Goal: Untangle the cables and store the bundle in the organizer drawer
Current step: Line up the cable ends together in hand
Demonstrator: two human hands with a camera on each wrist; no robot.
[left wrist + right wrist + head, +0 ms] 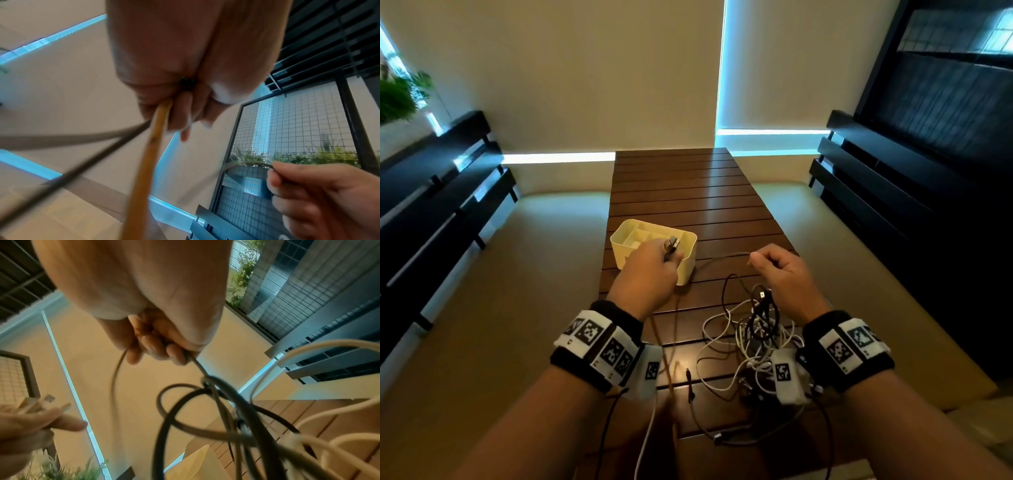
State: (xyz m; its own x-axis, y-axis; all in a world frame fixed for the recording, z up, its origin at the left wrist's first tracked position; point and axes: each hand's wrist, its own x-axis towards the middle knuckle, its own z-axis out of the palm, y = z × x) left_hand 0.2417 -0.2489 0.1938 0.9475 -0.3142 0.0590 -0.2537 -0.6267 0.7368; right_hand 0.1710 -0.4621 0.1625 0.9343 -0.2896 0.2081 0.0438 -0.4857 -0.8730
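Roughly level, a thin cable (722, 257) runs sideways between both raised hands above the slatted table (688, 185). Fingers of the left hand (645, 274) clench several plug ends (671, 244) over the cream organizer (626, 240). Fingers of the right hand (786, 270) pinch the cable above the tangled bundle (753, 335). Wrist markers show no readable words.
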